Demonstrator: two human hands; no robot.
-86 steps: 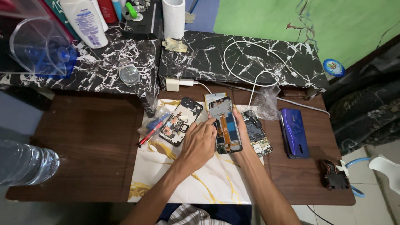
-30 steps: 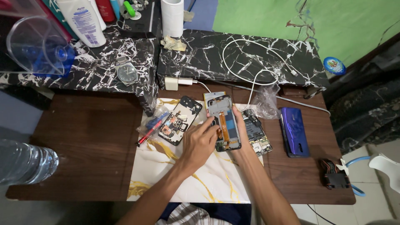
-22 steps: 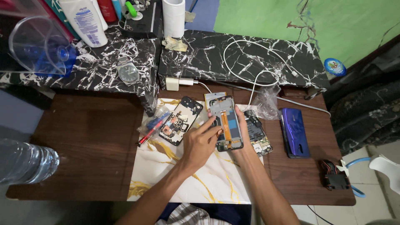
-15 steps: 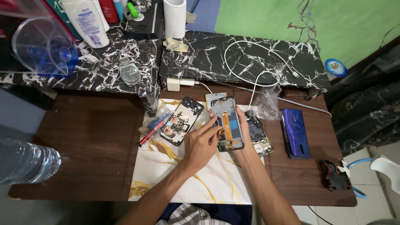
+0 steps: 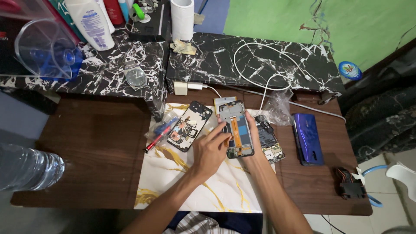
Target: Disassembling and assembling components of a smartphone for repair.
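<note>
An opened phone frame [image 5: 235, 128] with an orange ribbon cable down its middle lies on a white and gold marble mat [image 5: 203, 186]. My right hand [image 5: 254, 134] grips its right edge. My left hand [image 5: 211, 149] rests on its left side, fingers touching the lower part. Left of my hands lies a black inner phone cover [image 5: 189, 125]. A circuit board [image 5: 270, 139] lies just right of the frame.
A blue phone back cover [image 5: 308, 138] lies on the brown table at right, a black part [image 5: 349, 187] near the right edge. A red and blue tool bundle [image 5: 160, 131], wristwatch [image 5: 135, 77], white charger and cable [image 5: 268, 65], plastic bag [image 5: 278, 107], water bottle [image 5: 26, 169] surround the mat.
My hands and the phone frame stay in nearly the same place; the fingers of my left hand have shifted slightly on the frame's left side.
</note>
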